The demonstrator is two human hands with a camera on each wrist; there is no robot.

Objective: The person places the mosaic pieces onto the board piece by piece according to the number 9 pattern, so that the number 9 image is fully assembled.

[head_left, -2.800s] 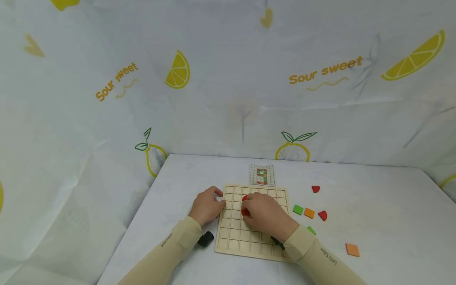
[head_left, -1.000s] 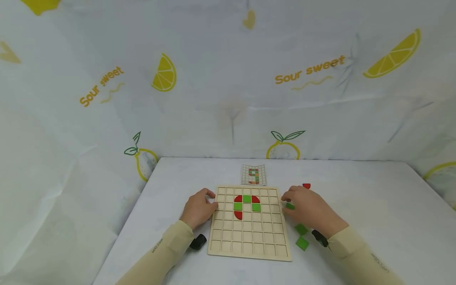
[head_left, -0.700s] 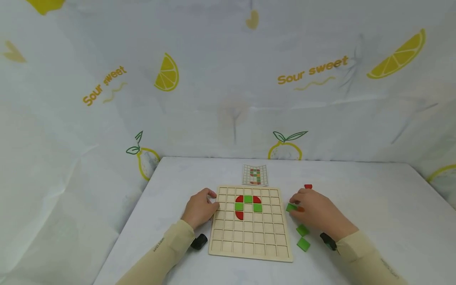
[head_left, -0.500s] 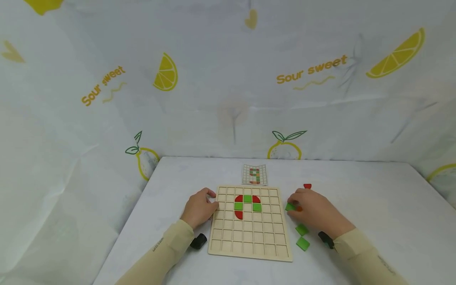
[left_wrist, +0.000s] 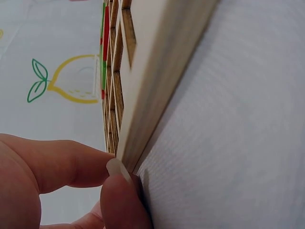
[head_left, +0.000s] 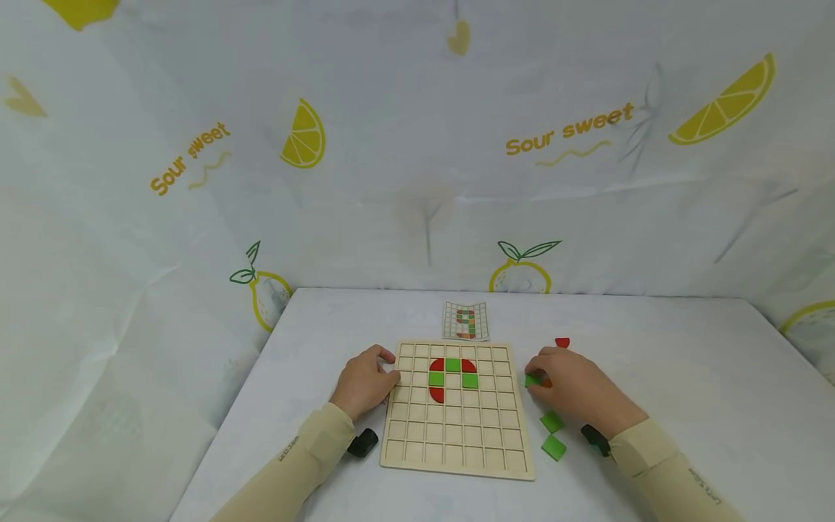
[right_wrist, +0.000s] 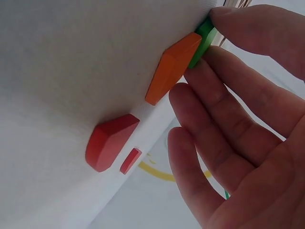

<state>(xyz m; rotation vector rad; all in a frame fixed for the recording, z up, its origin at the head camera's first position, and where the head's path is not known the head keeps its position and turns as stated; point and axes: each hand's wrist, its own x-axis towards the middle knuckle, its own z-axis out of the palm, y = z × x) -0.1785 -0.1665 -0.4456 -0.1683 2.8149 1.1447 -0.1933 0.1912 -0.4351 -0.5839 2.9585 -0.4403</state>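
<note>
A square wooden grid board (head_left: 457, 436) lies on the white table. Seated in its upper cells are several red rounded tiles (head_left: 436, 395) and green square tiles (head_left: 470, 380). At the board's left edge, the thumb and a finger of my left hand (head_left: 364, 380) pinch the rim, as the left wrist view shows close up. My right hand (head_left: 577, 380) is down on the table to the right of the board. Its thumb and forefinger grip a green tile (right_wrist: 203, 42) by opposite sides. An orange tile (right_wrist: 172, 68) lies right beside the green one, partly hidden by the hand in the head view.
Behind the board lies a printed pattern card (head_left: 466, 321). Two loose green tiles (head_left: 553, 447) are near the board's right side, below my right hand. Beyond that hand lie red tiles (right_wrist: 112, 142). A patterned white cloth (head_left: 391, 145) hangs behind the table.
My right hand has left the board for the tiles on the right, uncovering the red and green tiles in the grid. Over the last second it barely shifts. My left hand stays at the board's edge.
</note>
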